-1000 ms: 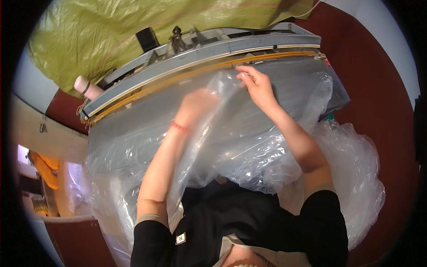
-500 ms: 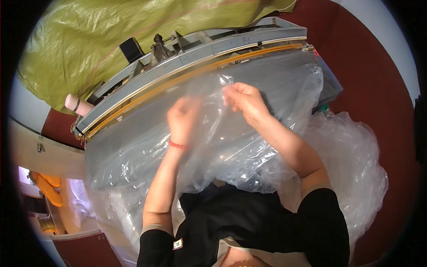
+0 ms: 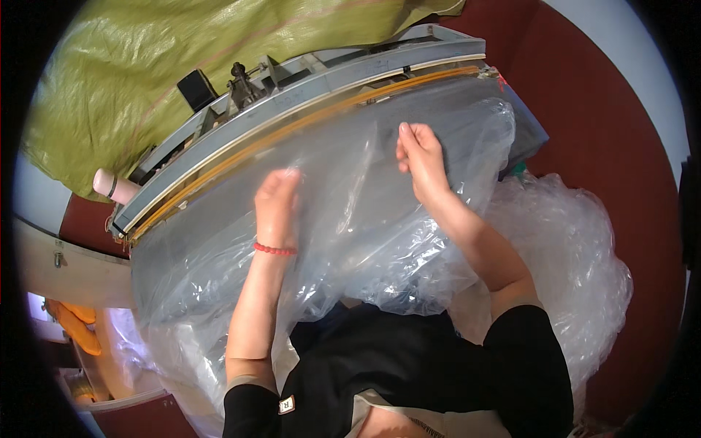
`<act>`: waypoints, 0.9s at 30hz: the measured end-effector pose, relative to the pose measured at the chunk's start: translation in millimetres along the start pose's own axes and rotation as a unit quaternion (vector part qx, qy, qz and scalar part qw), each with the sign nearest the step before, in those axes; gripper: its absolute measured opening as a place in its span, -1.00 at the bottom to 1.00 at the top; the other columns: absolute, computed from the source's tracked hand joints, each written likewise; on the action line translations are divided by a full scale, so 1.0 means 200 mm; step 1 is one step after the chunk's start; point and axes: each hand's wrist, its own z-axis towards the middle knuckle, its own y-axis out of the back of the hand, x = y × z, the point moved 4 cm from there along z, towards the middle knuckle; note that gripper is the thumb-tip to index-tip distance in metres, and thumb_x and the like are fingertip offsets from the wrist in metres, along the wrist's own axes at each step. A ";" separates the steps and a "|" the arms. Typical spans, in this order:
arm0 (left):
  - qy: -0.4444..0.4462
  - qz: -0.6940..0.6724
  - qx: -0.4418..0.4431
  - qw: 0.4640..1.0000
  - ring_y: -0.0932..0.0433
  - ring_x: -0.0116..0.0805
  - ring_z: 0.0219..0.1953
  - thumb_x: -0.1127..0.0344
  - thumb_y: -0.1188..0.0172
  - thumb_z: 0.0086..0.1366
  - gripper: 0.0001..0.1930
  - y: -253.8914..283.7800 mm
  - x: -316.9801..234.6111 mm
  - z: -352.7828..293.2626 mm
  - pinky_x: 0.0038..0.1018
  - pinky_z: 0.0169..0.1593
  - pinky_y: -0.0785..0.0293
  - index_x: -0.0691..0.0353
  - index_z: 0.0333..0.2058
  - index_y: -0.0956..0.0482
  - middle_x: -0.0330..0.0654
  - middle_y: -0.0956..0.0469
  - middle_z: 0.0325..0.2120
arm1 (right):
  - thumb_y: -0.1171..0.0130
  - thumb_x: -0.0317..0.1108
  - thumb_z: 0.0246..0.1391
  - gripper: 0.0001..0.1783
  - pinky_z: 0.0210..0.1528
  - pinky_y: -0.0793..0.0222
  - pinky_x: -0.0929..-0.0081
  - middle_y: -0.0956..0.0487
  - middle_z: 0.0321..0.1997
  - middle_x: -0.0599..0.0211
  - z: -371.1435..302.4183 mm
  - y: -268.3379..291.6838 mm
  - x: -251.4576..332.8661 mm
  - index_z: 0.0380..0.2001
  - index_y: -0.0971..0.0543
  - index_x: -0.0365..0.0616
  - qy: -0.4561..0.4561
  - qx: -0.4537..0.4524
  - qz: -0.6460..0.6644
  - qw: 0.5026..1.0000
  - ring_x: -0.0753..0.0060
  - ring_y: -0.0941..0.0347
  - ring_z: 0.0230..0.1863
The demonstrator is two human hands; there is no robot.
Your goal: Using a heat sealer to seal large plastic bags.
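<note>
A large sheet of clear plastic film (image 3: 332, 248) spreads over the grey table top (image 3: 467, 106) in front of me and hangs down against my body. My left hand (image 3: 276, 208), with a red beaded bracelet (image 3: 275, 250) at the wrist, is closed over the middle of the sheet. A bit of film glints at its slightly blurred fingertips. To the right and farther up is my right hand (image 3: 425, 159), thumb raised and fingers curled in at the film; its exact hold is hard to see. Between the hands runs a bright upright fold.
Along the table's far side lies a grey metal frame (image 3: 365, 69) with a yellow strip (image 3: 307, 120). A black phone (image 3: 197, 90), a metal clamp-like fitting (image 3: 242, 86) and a pink bottle (image 3: 115, 186) are there. Behind hangs a yellow-green tarp (image 3: 131, 80). Bunched film (image 3: 566, 270) bulges at right.
My hands have moved apart, the left one leftward and the right one rightward. The film between them has spread wider. The whole view has shifted slightly.
</note>
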 end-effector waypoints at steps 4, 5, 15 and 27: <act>-0.018 -0.064 -0.014 0.998 -0.22 -0.72 -0.61 0.28 -0.11 0.13 -0.94 -0.03 -0.02 -0.06 -0.75 -0.56 -0.07 0.07 -0.47 -0.46 -0.49 -0.38 -0.58 | -0.03 -0.17 0.03 -0.64 -0.46 -0.21 0.70 -0.44 -0.32 0.41 -0.25 -0.15 -0.03 -0.17 -0.36 -0.16 -0.146 0.155 -0.031 0.977 0.63 -0.34 -0.37; -0.015 -0.063 -0.014 0.998 -0.22 -0.72 -0.61 0.28 -0.11 0.13 -0.94 -0.05 -0.02 -0.08 -0.75 -0.56 -0.07 0.07 -0.47 -0.46 -0.49 -0.38 -0.58 | -0.13 -0.12 -0.05 -0.56 -0.50 -0.20 0.72 -0.44 -0.34 0.39 -0.29 -0.19 -0.05 -0.19 -0.37 -0.20 -0.120 0.139 -0.002 0.983 0.64 -0.35 -0.39; -0.107 -0.118 -0.091 0.983 -0.11 -0.72 -0.79 0.24 -0.07 0.17 -0.90 0.06 -0.16 -0.16 -0.73 -0.73 0.07 0.05 -0.49 -0.39 -0.49 -0.20 -0.78 | -0.18 -0.35 -0.09 -0.83 -0.60 -0.17 0.75 -0.48 -0.56 0.45 -0.12 -0.19 -0.07 -0.43 -0.46 -0.19 -0.081 0.103 0.054 0.990 0.71 -0.33 -0.60; -0.044 0.097 -0.036 0.994 -0.17 -0.74 -0.65 0.36 -0.14 0.11 -0.90 0.31 0.07 -0.01 -0.75 -0.57 -0.05 0.19 -0.54 -0.45 -0.49 -0.33 -0.68 | -0.02 -0.31 0.03 -0.82 -0.61 -0.13 0.77 -0.49 -0.58 0.43 0.07 0.08 0.09 -0.42 -0.48 -0.20 -0.039 0.081 -0.041 0.995 0.74 -0.28 -0.61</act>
